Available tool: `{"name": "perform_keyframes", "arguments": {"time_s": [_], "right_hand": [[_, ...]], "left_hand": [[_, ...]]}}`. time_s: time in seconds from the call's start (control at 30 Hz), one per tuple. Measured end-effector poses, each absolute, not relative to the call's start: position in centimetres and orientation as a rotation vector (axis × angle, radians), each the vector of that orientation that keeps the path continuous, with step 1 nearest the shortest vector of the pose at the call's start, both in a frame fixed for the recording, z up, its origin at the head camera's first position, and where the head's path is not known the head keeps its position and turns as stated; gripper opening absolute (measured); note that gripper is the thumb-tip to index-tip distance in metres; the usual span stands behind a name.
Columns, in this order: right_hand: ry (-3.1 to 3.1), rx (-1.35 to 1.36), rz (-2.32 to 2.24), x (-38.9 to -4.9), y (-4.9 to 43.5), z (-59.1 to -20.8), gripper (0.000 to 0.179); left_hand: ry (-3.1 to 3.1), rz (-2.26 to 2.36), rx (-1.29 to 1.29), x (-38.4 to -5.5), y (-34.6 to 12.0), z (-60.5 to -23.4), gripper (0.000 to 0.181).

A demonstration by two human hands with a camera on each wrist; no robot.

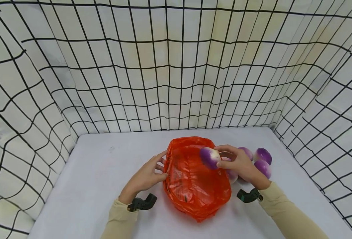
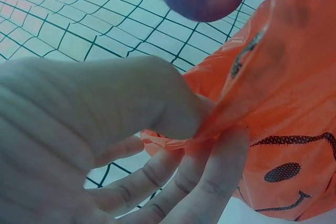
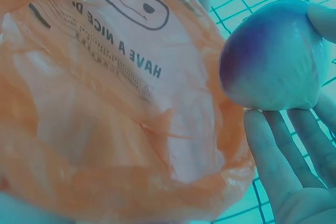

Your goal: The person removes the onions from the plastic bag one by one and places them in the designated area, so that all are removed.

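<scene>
A red plastic bag (image 1: pixel 194 186) stands on the table with its mouth spread wide, and a printed smiley face shows on it in both wrist views. My left hand (image 1: pixel 147 174) pinches the bag's left rim between thumb and fingers, seen closely in the left wrist view. My right hand (image 1: pixel 243 164) holds a purple-and-white turnip (image 1: pixel 210 158) over the right side of the bag's mouth. In the right wrist view the turnip (image 3: pixel 273 56) sits between thumb and fingertips, beside the bag's edge.
Several more purple-and-white turnips (image 1: pixel 262 167) lie on the white table (image 1: pixel 104 166) to the right of the bag, partly behind my right hand. Black netting (image 1: pixel 176 76) over pale sheeting rises around the back and sides of the table.
</scene>
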State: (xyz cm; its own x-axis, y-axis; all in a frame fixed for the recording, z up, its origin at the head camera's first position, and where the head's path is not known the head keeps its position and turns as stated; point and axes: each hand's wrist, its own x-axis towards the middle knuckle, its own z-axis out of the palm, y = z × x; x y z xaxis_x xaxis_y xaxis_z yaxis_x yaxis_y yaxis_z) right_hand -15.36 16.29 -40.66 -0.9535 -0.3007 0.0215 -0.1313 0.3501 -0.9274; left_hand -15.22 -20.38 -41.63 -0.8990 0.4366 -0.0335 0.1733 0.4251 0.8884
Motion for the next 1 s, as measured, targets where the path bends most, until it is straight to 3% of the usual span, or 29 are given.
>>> {"name": "perform_keyframes", "arguments": {"time_s": [1.0], "right_hand": [[2.736,-0.08,-1.587,-13.6,25.4,-39.2,0.051]], "left_hand": [[2.434,1.436,0.502,-15.4,-20.4,-41.6,0.081]]}}
